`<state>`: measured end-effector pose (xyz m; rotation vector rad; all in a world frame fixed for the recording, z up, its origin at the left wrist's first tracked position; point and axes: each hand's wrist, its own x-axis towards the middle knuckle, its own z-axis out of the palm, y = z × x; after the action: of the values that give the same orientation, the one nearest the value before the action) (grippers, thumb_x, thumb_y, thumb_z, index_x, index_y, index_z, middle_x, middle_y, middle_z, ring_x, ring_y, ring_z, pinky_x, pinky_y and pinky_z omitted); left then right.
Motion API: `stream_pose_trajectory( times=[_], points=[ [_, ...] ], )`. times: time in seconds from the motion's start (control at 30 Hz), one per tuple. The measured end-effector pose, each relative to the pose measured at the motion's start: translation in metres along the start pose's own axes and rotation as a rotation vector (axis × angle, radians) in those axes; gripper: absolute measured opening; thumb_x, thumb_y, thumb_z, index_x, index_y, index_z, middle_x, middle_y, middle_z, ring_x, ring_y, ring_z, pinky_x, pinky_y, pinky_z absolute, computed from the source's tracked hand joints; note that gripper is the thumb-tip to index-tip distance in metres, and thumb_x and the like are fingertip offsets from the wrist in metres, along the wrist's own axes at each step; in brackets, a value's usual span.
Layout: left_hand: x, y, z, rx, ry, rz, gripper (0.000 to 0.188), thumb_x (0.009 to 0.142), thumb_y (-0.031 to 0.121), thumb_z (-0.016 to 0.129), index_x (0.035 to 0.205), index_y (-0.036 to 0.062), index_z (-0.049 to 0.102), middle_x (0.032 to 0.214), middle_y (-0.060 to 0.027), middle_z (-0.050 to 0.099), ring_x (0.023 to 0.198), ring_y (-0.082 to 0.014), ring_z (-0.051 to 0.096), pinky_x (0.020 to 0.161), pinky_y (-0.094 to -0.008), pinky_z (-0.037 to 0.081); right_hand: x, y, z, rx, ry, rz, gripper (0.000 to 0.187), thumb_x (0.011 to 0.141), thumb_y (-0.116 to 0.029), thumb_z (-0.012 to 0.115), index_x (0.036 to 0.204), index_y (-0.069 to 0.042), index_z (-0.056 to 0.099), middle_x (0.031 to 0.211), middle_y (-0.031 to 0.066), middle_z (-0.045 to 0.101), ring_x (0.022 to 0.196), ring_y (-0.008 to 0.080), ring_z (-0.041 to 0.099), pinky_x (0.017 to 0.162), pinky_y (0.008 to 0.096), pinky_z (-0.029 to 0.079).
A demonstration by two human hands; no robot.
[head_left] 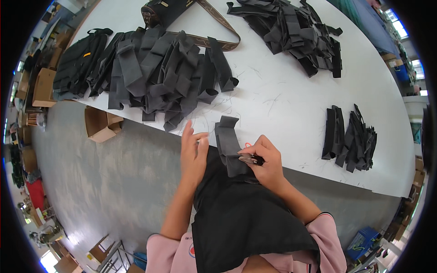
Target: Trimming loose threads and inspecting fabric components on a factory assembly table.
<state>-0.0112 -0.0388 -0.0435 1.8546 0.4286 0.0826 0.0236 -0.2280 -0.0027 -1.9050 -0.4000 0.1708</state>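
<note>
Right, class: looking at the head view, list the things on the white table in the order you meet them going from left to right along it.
Black bag → big heap of grey-black fabric strips → single strip by the hands → small stacks of folded strips.

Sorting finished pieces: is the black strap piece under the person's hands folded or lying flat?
Folded. The black strap piece has its upper end doubled back into a loop on the white table; the right hand pins it.
</note>
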Motion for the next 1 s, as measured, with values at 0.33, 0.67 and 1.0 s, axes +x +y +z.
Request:
stream_pose_trajectory(
  times=[0.33, 0.67, 1.0],
  points=[
    [-0.018, 0.033, 0.008, -0.332, -0.323, 0.156, 0.029, 0.077, 0.006, 0.066, 0.104, 0.0026, 0.058, 0.109, -0.0091, 0.052, 0.101, -0.0175, 0.051, 0.085, -0.027, 0.04, 0.01, 0.003, 0.002, 0.513, -0.164, 0.355, 0.005, 0.078, -0.003, 0.066, 0.082, 0.0, 0.065, 0.074, -0.0009, 0.045, 0.066, 0.0083, 0.042, 0.061, 0.0212, 0.033],
    [-0.015, 0.043, 0.018, -0.483, -0.128, -0.245, 0.011, 0.083, 0.005, 0.059, 0.093, 0.002, 0.056, 0.079, 0.0034, 0.055, 0.072, -0.0028, 0.048, 0.065, -0.0185, 0.039, 0.003, -0.007, -0.01, -0.119, 0.177, -0.164, 0.029, 0.073, 0.0, 0.066, 0.1, -0.007, 0.059, 0.081, 0.0083, 0.055, 0.063, 0.0174, 0.052, 0.053, 0.0256, 0.041],
    [-0.013, 0.043, 0.017, -0.671, -0.19, -0.34, 0.005, 0.082, 0.003, 0.056, 0.087, 0.0022, 0.056, 0.081, 0.0013, 0.057, 0.074, -0.0032, 0.049, 0.067, -0.0191, 0.041, 0.002, -0.001, -0.01, -0.488, 0.126, -0.411, 0.035, 0.065, -0.007, 0.073, 0.099, -0.006, 0.064, 0.076, 0.0021, 0.055, 0.054, 0.0157, 0.049, 0.048, 0.0267, 0.039]
  ],
)
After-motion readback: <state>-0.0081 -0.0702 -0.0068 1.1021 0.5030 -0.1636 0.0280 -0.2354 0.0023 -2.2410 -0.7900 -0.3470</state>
